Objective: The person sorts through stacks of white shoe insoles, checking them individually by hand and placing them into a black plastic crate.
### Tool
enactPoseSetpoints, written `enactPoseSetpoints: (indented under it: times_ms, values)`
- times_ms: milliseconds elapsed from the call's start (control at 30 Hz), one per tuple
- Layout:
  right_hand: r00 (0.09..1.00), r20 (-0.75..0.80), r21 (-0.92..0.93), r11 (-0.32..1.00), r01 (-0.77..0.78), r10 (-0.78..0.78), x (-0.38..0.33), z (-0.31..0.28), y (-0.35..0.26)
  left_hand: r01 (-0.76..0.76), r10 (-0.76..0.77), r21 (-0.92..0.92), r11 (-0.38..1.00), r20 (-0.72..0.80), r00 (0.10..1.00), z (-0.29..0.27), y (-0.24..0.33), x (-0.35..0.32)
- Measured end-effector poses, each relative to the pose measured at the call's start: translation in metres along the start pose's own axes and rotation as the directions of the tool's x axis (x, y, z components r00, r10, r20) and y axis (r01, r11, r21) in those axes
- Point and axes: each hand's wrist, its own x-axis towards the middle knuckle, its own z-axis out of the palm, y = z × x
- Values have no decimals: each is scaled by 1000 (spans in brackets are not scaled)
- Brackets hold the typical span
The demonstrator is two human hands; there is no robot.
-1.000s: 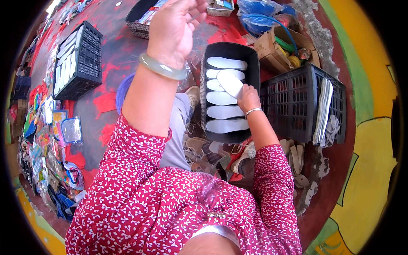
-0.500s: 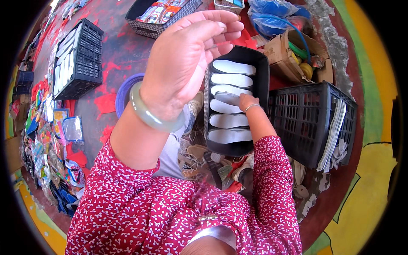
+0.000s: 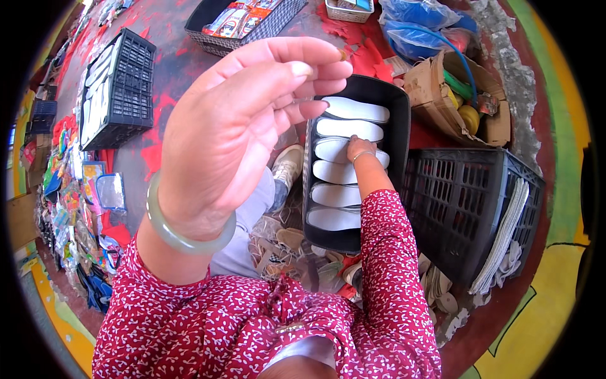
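My left hand [image 3: 246, 114], a pale green bangle [image 3: 189, 234] on its wrist, is raised close in front of me. Its fingers are loosely curved and apart, holding nothing; a small yellowish-brown spot shows at one fingertip. Below and to its right, a long black-lined bin [image 3: 322, 235] holds a row of several white shoe insoles [image 3: 336, 194] in stacks. Over the third stack from the far end, my right hand [image 3: 361, 149] reaches down with bunched fingers on a white insole [image 3: 331, 150]. Its fingertips are partly hidden, and a thin bracelet circles that wrist.
Right of the bin stands a black slatted crate [image 3: 451, 211] with pale insoles sticking out. Beyond it is a torn cardboard box [image 3: 426, 88]. Another black crate [image 3: 129, 88] with white insoles stands at the left. A patterned bin [image 3: 265, 28] holds packets at the back.
My left hand has come lower and left, nearer to me. My right hand has moved onto the third stack; the insole that lay tilted with its grey side showing now lies flatter, white side up.
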Motion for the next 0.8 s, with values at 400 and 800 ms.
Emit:
enactPoseSetpoints:
  times_ms: [400,800]
  values:
    - [970,-240,67,997,-25,41,-2,9,-3,36,-36,23,999,12,999,6,-3,0]
    - [962,-227,-34,988,149,-153,-5,29,-12,36,-36,-3,999,49,998,6,-6,-1]
